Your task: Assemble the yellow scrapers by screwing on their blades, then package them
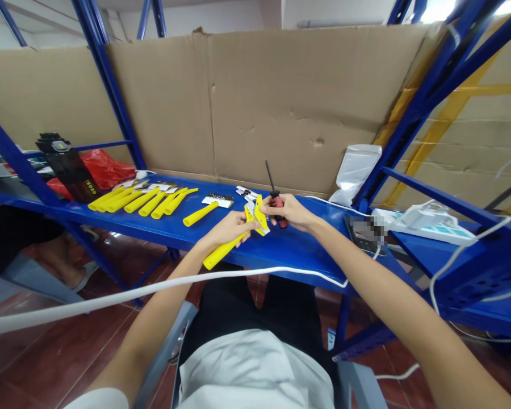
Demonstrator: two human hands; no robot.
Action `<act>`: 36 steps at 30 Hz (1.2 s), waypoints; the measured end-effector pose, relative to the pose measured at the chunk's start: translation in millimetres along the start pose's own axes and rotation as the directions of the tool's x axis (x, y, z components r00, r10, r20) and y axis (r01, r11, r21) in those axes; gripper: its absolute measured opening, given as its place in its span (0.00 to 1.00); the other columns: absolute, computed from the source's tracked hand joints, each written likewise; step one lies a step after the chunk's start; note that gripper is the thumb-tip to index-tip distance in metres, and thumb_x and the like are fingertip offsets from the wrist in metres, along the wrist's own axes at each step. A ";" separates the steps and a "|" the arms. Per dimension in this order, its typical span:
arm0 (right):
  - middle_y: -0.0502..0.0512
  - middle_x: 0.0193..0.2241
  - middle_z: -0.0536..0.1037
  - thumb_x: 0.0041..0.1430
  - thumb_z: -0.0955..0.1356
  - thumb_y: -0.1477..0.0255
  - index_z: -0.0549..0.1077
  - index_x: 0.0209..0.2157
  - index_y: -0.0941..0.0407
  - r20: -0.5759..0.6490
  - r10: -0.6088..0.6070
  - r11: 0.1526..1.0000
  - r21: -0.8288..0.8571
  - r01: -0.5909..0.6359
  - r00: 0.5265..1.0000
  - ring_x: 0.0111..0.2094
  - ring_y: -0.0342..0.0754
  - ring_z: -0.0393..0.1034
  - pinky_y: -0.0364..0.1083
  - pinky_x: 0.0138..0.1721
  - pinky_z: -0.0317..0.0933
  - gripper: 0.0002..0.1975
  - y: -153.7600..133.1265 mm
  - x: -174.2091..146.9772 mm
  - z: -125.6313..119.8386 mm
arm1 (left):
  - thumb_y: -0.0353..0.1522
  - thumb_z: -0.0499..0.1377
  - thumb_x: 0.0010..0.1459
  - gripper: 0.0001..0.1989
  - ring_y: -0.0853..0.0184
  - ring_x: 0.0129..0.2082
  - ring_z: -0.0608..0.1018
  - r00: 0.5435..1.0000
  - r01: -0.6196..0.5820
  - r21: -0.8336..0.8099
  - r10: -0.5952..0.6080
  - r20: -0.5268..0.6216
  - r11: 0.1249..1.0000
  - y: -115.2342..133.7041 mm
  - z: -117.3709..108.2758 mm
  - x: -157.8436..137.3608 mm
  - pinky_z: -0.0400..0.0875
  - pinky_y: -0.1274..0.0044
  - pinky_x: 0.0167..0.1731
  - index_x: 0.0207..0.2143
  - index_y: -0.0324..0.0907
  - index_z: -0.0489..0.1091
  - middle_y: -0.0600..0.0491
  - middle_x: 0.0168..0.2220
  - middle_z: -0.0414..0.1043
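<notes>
My left hand (229,228) is closed around a yellow-handled scraper (220,254), its handle slanting down toward the table's front edge. At the scraper's head, my right thumb and fingers touch a yellow plate (260,212); whether it is joined to the head I cannot tell. A screwdriver (277,205) with a red and black handle is also held in my right hand (293,211), its shaft pointing up and away. Just behind the hands lie small metallic pieces (246,192). One more yellow scraper (201,214) rests left of my left hand.
Several yellow scrapers (132,200) lie in a row at the left on the blue table (174,232). Beyond them are a dark bottle (70,170) and a red bag (108,168). A white cable (162,284) crosses in front. At right are a phone (357,241) and a power strip (426,226).
</notes>
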State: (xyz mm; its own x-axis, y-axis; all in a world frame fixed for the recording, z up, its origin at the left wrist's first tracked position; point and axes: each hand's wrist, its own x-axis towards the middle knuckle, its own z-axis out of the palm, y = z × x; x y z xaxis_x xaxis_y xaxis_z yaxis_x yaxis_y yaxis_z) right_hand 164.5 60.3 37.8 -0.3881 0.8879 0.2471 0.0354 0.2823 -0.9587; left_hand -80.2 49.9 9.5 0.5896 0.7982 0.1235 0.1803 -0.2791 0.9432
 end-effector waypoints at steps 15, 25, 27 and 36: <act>0.47 0.24 0.77 0.48 0.86 0.47 0.79 0.39 0.57 0.047 0.106 0.987 -0.124 -0.100 0.993 0.17 0.39 0.68 0.38 0.13 0.53 0.33 -2.0 -6.0 10.6 | 0.45 0.71 0.64 0.19 0.73 0.17 0.72 0.996 -0.058 0.063 0.054 0.064 0.996 -1.3 -1.5 -0.8 0.67 0.80 0.19 0.32 0.39 0.74 0.56 0.23 0.73; 0.46 0.23 0.77 0.46 0.87 0.48 0.78 0.38 0.57 0.027 0.117 0.977 -0.181 -0.110 0.993 0.16 0.39 0.67 0.38 0.14 0.55 0.33 0.9 -6.1 15.0 | 0.58 0.71 0.63 0.30 0.73 0.17 0.71 0.997 -0.042 0.030 0.040 0.059 0.999 4.3 2.2 -1.8 0.65 0.80 0.18 0.33 0.42 0.69 0.57 0.24 0.71; 0.46 0.23 0.76 0.46 0.87 0.47 0.78 0.37 0.57 0.023 0.118 0.976 -0.185 -0.112 0.993 0.16 0.39 0.68 0.38 0.13 0.54 0.32 0.5 -6.4 16.0 | 0.58 0.70 0.64 0.30 0.73 0.18 0.71 0.997 -0.042 0.038 0.040 0.069 0.998 3.4 1.8 -1.5 0.65 0.80 0.18 0.33 0.42 0.68 0.56 0.24 0.71; 0.45 0.20 0.74 0.44 0.87 0.46 0.77 0.33 0.56 -0.012 0.109 0.979 -0.170 -0.109 0.994 0.14 0.39 0.66 0.39 0.12 0.52 0.33 2.9 -5.2 17.0 | 0.56 0.69 0.67 0.28 0.73 0.18 0.71 0.995 -0.060 0.015 0.059 0.077 0.998 -0.6 1.3 -2.2 0.65 0.80 0.18 0.37 0.41 0.70 0.56 0.25 0.72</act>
State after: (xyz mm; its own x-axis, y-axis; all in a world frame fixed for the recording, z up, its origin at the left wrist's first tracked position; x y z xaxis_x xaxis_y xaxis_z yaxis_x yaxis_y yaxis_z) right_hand 151.0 50.3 31.3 -0.3707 0.9176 0.1433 0.2331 0.2413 -0.9421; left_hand -80.6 47.6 8.3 0.6578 0.7372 0.1545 0.1565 -0.3344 0.9294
